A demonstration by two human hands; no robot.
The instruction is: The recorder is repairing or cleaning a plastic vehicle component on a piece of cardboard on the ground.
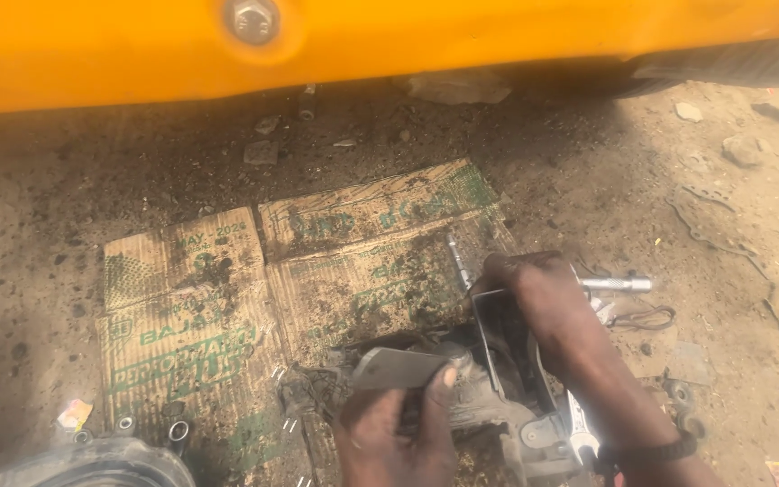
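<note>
My left hand grips a flat grey metal tool and presses it against a greasy metal engine part lying on the ground. Over the top of that part reaches my right hand, its fingers wrapped around the dark upright edge of the part. A black band is on my right wrist. Both hands are smeared with grease. The lower half of the part is cut off by the frame's bottom edge.
Flattened, oil-stained cardboard covers the dirt. A socket extension bar lies right of my right hand, a thin rod behind it. Small sockets sit at lower left beside a round part. An orange vehicle body spans the top.
</note>
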